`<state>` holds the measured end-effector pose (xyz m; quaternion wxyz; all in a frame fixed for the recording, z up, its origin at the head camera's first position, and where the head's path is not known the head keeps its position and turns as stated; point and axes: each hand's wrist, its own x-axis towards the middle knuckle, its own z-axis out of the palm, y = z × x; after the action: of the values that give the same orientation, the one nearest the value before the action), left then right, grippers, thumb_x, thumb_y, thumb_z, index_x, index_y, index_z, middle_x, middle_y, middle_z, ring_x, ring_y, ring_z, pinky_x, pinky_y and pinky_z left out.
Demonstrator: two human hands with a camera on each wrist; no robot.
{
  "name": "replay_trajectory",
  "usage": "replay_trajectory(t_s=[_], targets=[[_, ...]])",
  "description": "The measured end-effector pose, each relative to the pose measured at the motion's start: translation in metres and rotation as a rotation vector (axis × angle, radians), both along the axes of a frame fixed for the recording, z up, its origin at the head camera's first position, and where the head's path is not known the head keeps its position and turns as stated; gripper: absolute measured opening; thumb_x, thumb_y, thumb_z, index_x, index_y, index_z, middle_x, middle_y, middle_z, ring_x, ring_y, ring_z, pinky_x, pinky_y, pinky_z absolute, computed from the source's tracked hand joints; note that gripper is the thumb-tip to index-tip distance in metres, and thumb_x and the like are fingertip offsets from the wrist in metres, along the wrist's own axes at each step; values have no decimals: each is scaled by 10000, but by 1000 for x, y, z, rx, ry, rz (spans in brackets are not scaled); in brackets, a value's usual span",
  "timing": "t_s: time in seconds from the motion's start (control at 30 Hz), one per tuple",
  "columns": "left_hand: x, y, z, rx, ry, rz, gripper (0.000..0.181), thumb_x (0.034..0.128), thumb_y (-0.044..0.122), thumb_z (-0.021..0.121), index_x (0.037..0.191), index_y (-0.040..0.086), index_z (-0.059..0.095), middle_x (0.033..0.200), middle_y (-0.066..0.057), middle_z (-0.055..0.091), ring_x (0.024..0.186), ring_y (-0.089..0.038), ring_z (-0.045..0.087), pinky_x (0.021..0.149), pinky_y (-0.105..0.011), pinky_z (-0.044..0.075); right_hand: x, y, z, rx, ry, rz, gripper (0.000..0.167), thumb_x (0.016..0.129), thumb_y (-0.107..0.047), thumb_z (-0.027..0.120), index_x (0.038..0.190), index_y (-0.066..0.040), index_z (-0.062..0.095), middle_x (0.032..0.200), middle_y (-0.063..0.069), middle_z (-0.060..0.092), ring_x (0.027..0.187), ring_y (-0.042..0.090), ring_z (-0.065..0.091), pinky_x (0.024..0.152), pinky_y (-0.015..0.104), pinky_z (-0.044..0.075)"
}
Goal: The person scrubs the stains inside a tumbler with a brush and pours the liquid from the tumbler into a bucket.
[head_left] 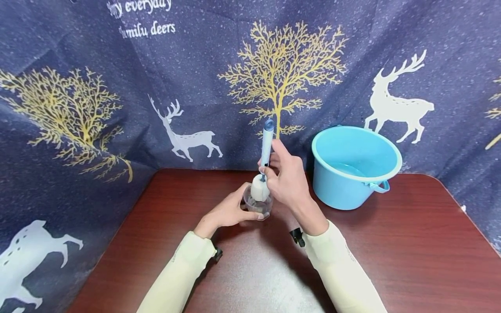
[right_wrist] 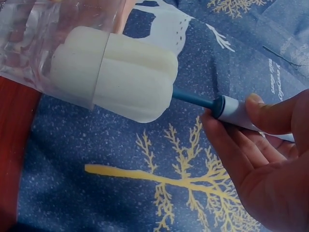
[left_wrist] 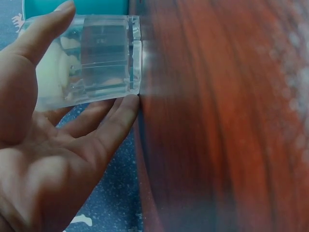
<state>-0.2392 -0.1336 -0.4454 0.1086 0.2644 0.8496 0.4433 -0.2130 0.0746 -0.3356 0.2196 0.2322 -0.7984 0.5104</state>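
Note:
A clear cup [head_left: 263, 210] stands on the table, held around its side by my left hand [head_left: 230, 208]; in the left wrist view the thumb and fingers of that hand [left_wrist: 63, 140] lie on opposite sides of the cup [left_wrist: 108, 58]. My right hand [head_left: 288, 179] pinches the pale blue handle [head_left: 267, 145] of a sponge brush, upright above the cup. The white sponge head [head_left: 259, 188] is partly inside the cup, its upper part above the rim, as the right wrist view shows of the sponge [right_wrist: 137, 77].
A light blue bucket [head_left: 340, 191] with a side handle stands at the back right of the dark red wooden table [head_left: 415, 243]. Behind the table hangs a navy cloth [head_left: 188, 65] with deer and golden trees.

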Motion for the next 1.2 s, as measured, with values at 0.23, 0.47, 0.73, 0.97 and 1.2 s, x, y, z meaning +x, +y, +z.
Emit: replay_trajectory(t_s=[0.23,0.47,0.73,0.97,1.2], targets=[[-2,1,-2,13,6,-9,746,861,284,920,1447,233,462,1354,30,627,1256,-153,618,1059,-374,527,2,1,2,27,-3,-25,554,928,88,739,1404,-156,592,996,108,792,973,221,790,863,437,624],[-2,1,-3,25,-6,-15,744,865,283,918,1447,238,455,1364,26,608,1260,-136,604,1057,-381,539,2,3,3,42,-35,-39,717,934,65,738,1561,-212,526,1036,166,793,1006,254,785,875,439,627],[-1,2,-3,51,-21,-24,755,874,246,911,1464,227,441,1377,19,595,1254,-132,595,1061,-377,539,5,3,5,69,-56,-41,726,941,42,745,1566,-246,516,1020,119,799,1004,234,785,840,442,623],[-1,1,-3,41,-28,-14,766,873,251,911,1472,227,434,1391,19,591,1266,-128,586,1069,-373,533,8,4,8,92,-70,-40,608,940,40,736,1470,-201,559,961,82,797,965,211,788,807,439,622],[1,1,-2,35,-21,-16,811,876,265,909,1512,224,407,1411,16,580,1279,-134,577,1085,-388,519,11,5,12,118,-88,-29,447,946,50,714,1310,-150,548,918,59,791,913,180,788,753,424,613]])
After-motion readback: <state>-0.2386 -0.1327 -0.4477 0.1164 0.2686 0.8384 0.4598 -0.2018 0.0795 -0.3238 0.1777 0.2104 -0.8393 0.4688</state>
